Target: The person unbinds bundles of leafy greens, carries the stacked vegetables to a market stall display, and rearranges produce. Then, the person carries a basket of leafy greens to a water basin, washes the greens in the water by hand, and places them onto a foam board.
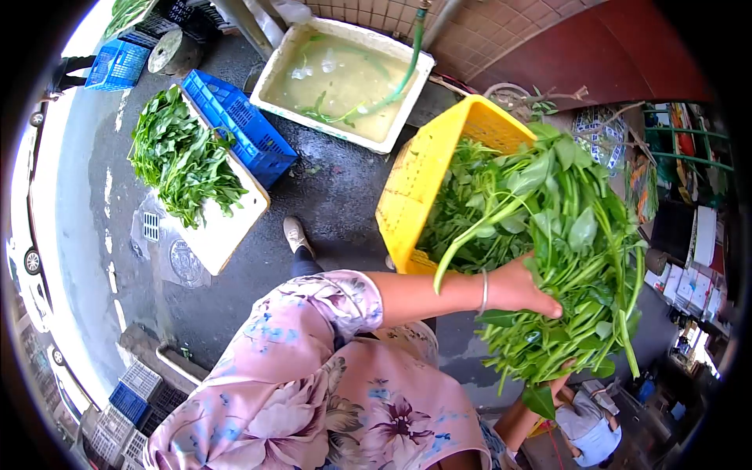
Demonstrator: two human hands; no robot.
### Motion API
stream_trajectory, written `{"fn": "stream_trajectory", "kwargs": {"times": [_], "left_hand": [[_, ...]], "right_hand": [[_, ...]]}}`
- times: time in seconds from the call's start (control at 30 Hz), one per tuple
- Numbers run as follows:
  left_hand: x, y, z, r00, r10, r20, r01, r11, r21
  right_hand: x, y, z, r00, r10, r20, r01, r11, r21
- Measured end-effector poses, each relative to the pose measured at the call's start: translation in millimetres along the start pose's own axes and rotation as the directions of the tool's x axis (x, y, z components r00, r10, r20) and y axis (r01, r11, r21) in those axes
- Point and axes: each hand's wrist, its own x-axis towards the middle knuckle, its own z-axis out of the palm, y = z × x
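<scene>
A big bunch of leafy greens (564, 258) with long pale stems is held between my two hands. My left hand (526, 291), with a bracelet at the wrist, presses into the near side of the bunch, thumb along the stems and fingers partly buried in leaves. My right hand (560, 382) grips it from the lower side, mostly covered by leaves. The bunch overlaps the right side of a yellow plastic crate (415, 188), which holds more greens (470, 196). Whether the bunch touches the greens in the crate cannot be told.
A white foam tub (270, 86) holds cloudy water and a green hose (415, 59). At left, more greens (184, 157) lie on a white board (215, 243) beside a blue crate (239, 125). Another person (587, 427) is at lower right. The ground (345, 188) is wet.
</scene>
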Motion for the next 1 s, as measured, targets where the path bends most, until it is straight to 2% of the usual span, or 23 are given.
{"fn": "stream_trajectory", "kwargs": {"times": [0.03, 0.1, 0.13, 0.2, 0.23, 0.27, 0.3, 0.33, 0.37, 0.4, 0.43, 0.47, 0.5, 0.53, 0.57, 0.63, 0.67, 0.73, 0.8, 0.87, 0.93, 1.0], "left_hand": [[-8.1, 13.7, -14.8, 0.998, 0.060, -0.003, -0.060, 0.998, -0.017], [-20.7, 51.7, -50.6, 0.989, -0.089, 0.122, 0.104, 0.987, -0.124], [-28.6, 69.6, -73.6, 0.989, -0.085, 0.124, 0.099, 0.988, -0.117], [-41.8, 101.7, -119.9, 0.911, -0.368, 0.187, 0.332, 0.923, 0.195], [-50.6, 120.7, -143.1, 0.911, -0.382, 0.157, 0.351, 0.917, 0.191], [-61.5, 128.2, -163.0, 0.984, -0.156, 0.091, 0.163, 0.984, -0.067], [-67.2, 136.1, -187.8, 0.986, -0.155, 0.055, 0.158, 0.987, -0.041], [-77.0, 151.6, -213.5, 0.973, -0.231, 0.001, 0.231, 0.973, -0.020], [-80.8, 147.3, -239.8, 0.946, -0.319, -0.065, 0.322, 0.946, 0.039], [-88.3, 160.9, -263.3, 0.936, -0.328, -0.130, 0.332, 0.943, 0.010], [-90.4, 154.2, -294.7, 0.897, -0.408, -0.168, 0.422, 0.905, 0.058], [-93.3, 132.5, -330.5, 0.878, -0.417, -0.236, 0.449, 0.887, 0.105], [-96.8, 140.6, -355.8, 0.867, -0.413, -0.280, 0.461, 0.877, 0.134], [-100.3, 123.6, -390.5, 0.843, -0.435, -0.316, 0.485, 0.869, 0.097], [-103.1, 108.3, -424.0, 0.808, -0.442, -0.389, 0.520, 0.846, 0.118], [-107.4, 76.0, -483.2, 0.756, -0.475, -0.451, 0.560, 0.825, 0.070], [-110.0, 55.8, -511.8, 0.731, -0.482, -0.484, 0.573, 0.818, 0.050], [-113.1, 8.2, -566.7, 0.726, -0.436, -0.533, 0.534, 0.845, 0.036], [-108.8, -16.0, -606.4, 0.696, -0.463, -0.549, 0.592, 0.803, 0.072], [-99.6, -51.6, -649.6, 0.689, -0.494, -0.530, 0.616, 0.785, 0.069], [-79.2, -62.5, -674.0, 0.675, -0.466, -0.573, 0.697, 0.658, 0.286], [-67.0, -104.4, -714.6, 0.578, -0.550, -0.602, 0.814, 0.436, 0.384]], "right_hand": [[-15.8, -4.7, 21.5, 0.997, -0.070, 0.036, 0.068, 0.997, 0.046], [-50.3, -22.1, 68.0, 0.996, -0.083, 0.010, 0.082, 0.993, 0.087], [-61.1, -22.8, 93.8, 0.994, -0.108, 0.020, 0.105, 0.989, 0.104], [-71.8, -19.2, 138.7, 0.986, -0.156, 0.053, 0.148, 0.980, 0.133], [-81.8, -23.4, 177.3, 0.960, -0.203, 0.193, 0.165, 0.967, 0.196], [-85.0, -19.8, 200.5, 0.960, -0.164, 0.228, 0.124, 0.976, 0.182], [-83.7, -13.7, 229.7, 0.950, -0.205, 0.237, 0.159, 0.967, 0.201], [-90.2, -10.3, 262.1, 0.949, -0.179, 0.258, 0.119, 0.965, 0.233], [-92.0, -3.2, 294.7, 0.970, -0.132, 0.206, 0.094, 0.978, 0.184], [-93.3, 6.2, 326.9, 0.973, -0.104, 0.205, 0.065, 0.980, 0.189], [-94.4, 16.9, 361.0, 0.978, -0.072, 0.197, 0.032, 0.979, 0.201], [-80.9, 48.0, 373.2, 0.924, -0.138, 0.357, 0.049, 0.968, 0.247], [-76.1, 68.3, 406.3, 0.928, -0.141, 0.346, 0.067, 0.974, 0.216], [-78.5, 73.4, 441.0, 0.920, -0.082, 0.384, 0.019, 0.986, 0.165], [-69.5, 93.5, 468.5, 0.896, -0.106, 0.431, 0.070, 0.993, 0.099], [-56.0, 134.2, 521.5, 0.879, -0.095, 0.467, 0.029, 0.989, 0.147], [-43.9, 158.1, 541.8, 0.848, -0.093, 0.521, 0.040, 0.993, 0.111], [-23.7, 212.1, 581.2, 0.831, -0.110, 0.545, 0.023, 0.986, 0.163], [-2.2, 264.7, 610.1, 0.808, -0.061, 0.586, -0.029, 0.989, 0.143], [17.7, 318.0, 636.1, 0.816, -0.054, 0.576, -0.090, 0.972, 0.218], [38.8, 371.2, 653.1, 0.831, 0.032, 0.555, -0.124, 0.984, 0.129], [66.8, 439.4, 663.1, 0.829, 0.158, 0.537, -0.048, 0.976, -0.212]]}}
